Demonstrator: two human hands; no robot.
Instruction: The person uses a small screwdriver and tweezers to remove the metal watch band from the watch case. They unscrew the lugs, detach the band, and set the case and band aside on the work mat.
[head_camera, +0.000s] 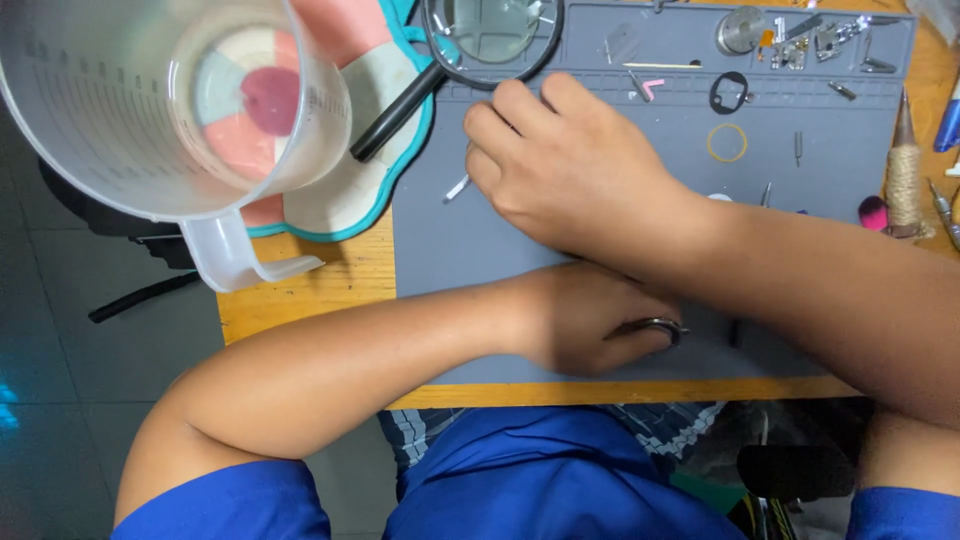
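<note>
A clear measuring jug (150, 100) stands at the counter's left edge. The right hand (570, 170), crossed over leftward, pinches a thin metal tool (457, 187) on the grey mat (680, 200). Below, the left hand (590, 320) clenches a small dark piece (655, 326).

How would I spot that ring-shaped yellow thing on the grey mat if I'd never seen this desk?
Start at the grey work mat on the wooden table. Look beyond the right hand, toward the mat's far right part. There lies the thin yellow ring, flat and alone; the black ring just beyond it is darker and thicker.
</note>
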